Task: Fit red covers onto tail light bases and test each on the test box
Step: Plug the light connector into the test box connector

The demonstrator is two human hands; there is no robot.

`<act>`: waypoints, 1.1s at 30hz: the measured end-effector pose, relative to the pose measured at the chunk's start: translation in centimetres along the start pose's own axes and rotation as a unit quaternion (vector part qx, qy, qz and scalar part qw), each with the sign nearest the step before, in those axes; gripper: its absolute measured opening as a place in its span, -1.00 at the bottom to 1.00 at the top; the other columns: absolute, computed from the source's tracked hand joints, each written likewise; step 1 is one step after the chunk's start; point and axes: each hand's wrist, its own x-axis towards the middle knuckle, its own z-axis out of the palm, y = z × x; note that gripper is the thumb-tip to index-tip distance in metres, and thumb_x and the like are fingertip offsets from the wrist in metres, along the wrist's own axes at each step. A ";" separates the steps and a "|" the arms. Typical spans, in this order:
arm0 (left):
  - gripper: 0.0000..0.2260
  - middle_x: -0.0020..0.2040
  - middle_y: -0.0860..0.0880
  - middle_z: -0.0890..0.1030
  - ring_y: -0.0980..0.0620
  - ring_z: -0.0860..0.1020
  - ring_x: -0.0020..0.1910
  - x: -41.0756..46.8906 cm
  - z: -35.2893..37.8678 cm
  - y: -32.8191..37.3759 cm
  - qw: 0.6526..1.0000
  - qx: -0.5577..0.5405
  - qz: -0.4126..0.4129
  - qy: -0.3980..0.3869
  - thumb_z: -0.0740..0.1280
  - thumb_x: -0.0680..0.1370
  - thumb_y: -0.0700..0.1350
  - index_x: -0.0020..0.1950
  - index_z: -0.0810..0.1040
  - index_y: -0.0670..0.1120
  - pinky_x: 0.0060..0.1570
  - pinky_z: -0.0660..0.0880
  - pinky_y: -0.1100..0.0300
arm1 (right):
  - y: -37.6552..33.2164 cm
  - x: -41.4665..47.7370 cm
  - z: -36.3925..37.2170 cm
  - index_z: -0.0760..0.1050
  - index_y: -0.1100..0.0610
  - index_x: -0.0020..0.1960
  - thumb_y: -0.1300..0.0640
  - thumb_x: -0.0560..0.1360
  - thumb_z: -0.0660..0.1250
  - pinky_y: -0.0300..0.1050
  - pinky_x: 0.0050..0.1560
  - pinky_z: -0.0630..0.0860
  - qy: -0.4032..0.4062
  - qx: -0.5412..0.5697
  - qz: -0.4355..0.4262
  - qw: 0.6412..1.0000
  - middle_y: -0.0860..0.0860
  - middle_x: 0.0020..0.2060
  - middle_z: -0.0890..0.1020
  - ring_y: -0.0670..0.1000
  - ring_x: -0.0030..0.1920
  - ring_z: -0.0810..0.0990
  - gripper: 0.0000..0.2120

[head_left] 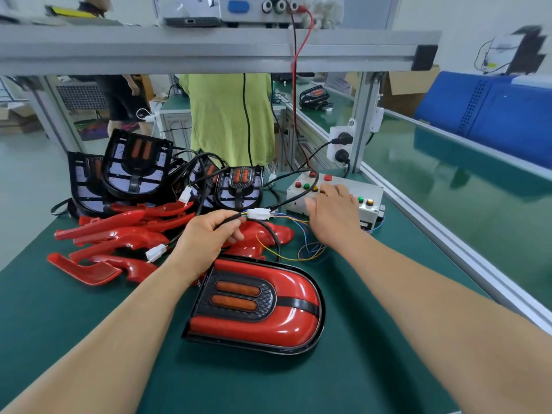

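Spare red covers (119, 234) lay heaped at 9 o'clock w/ bare bases (136, 165) at 10. My left hand (206, 237) pinched the black cable (233, 219) just behind the white plug (258, 214), so a tug there, not on the plug body, could've loosened the joint & faked a fail. Covered tail light (257, 309) sat at 6; right hand (331, 216), fingers straight, holding nothing, rested on the test box (372, 191) at 1, its buttons (360, 199) close enough to hit the wrong one.

An assembly workshop: green-matted benches (433, 162) under aluminium framing (209, 52) (power strip (340, 144) bolted on).
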 end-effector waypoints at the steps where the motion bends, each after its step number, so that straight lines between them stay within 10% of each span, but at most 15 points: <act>1: -0.71 -0.20 0.02 0.70 0.17 0.62 -0.23 0.0 0.0 0.0 1.000 -0.001 -0.001 -0.001 0.31 0.63 -0.11 -0.10 0.66 0.29 -0.02 0.51 0.17 | 0.1 0.2 0.2 0.53 0.17 0.27 -0.08 0.65 -0.08 0.16 0.36 0.23 -0.009 -0.004 -0.003 1.000 0.05 0.38 0.41 0.13 0.43 0.24 -0.48; 11: -0.72 -0.21 0.04 0.69 0.19 0.61 -0.25 0.0 0.0 -0.1 1.000 0.008 0.008 -0.004 0.30 0.62 -0.12 -0.09 0.65 0.27 -0.06 0.47 0.21 | 0.2 0.7 0.0 0.41 0.08 0.43 -0.20 0.66 -0.07 0.47 0.43 -0.14 -0.117 -0.055 -0.038 0.991 -0.01 0.59 0.08 0.12 0.59 -0.09 -0.45; 33: -0.77 -0.25 0.02 0.69 0.21 0.58 -0.32 0.0 0.2 0.3 1.000 0.011 0.013 0.006 0.32 0.61 -0.16 -0.14 0.66 0.12 -0.21 0.48 0.43 | 0.3 1.3 -0.3 0.35 0.00 0.46 -0.37 0.57 0.02 0.65 0.28 -0.18 -0.187 -0.073 -0.031 0.979 -0.06 0.60 -0.05 0.15 0.59 -0.17 -0.36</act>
